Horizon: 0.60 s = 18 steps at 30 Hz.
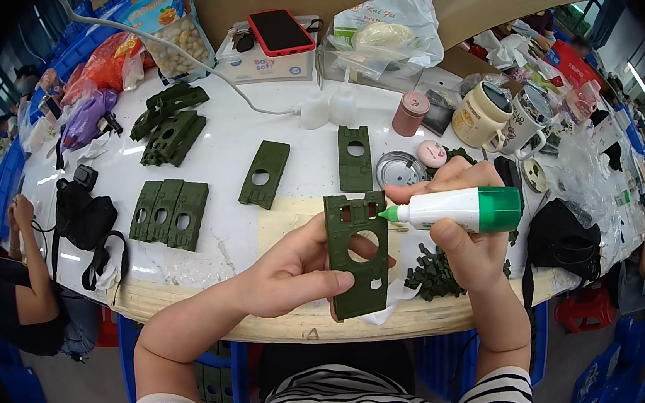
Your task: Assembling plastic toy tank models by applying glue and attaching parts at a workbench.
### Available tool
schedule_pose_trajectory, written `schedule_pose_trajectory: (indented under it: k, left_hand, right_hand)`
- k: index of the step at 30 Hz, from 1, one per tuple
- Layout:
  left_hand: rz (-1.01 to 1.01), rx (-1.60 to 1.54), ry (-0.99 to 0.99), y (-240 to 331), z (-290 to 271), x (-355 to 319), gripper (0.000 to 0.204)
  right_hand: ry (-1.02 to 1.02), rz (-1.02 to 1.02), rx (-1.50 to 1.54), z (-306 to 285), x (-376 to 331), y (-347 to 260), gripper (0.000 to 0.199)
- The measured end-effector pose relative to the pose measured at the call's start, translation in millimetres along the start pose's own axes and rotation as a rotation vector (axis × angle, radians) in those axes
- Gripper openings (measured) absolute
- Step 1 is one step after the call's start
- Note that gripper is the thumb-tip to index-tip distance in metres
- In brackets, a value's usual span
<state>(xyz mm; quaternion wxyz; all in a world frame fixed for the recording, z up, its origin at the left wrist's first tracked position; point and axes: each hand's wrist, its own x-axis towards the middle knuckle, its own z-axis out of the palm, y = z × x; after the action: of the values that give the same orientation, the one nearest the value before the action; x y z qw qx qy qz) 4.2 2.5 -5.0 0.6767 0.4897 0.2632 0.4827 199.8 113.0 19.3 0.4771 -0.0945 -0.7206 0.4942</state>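
My left hand [296,269] grips a dark green plastic toy-vehicle hull plate [365,287] by its left edge, tilted up above the table's front. A large round hole and smaller openings pierce the plate. In my right hand [470,239] is a white glue bottle [446,208] with a green base and green nozzle, lying sideways. Its tip meets the plate's upper right corner, by a small rectangular opening; whether glue is coming out is too small to tell. A similar green plate [354,170] lies just beyond, and another plate [265,173] rests to its left.
Three green plates [168,214] lie side by side at left, with stacked plates [173,137] behind. Small green parts [436,275] are heaped at right, near a round metal dish [401,169]. Mugs [482,114], a red-cased phone [280,32] and a white cable [225,79] occupy the back.
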Motion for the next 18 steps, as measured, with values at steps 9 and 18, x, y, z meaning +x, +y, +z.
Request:
schedule_pose_trajectory:
  k: [9,18]
  left_hand:
    - [-0.012,-0.003,0.007,1.7,0.8,-0.1,0.06]
    - [-0.007,0.008,0.008,1.6,0.1,0.2,0.059]
  right_hand:
    - [-0.125,0.034,-0.126,-12.7,-0.3,1.6,0.042]
    - [-0.028,0.048,0.015,-6.5,2.1,-0.3,0.039]
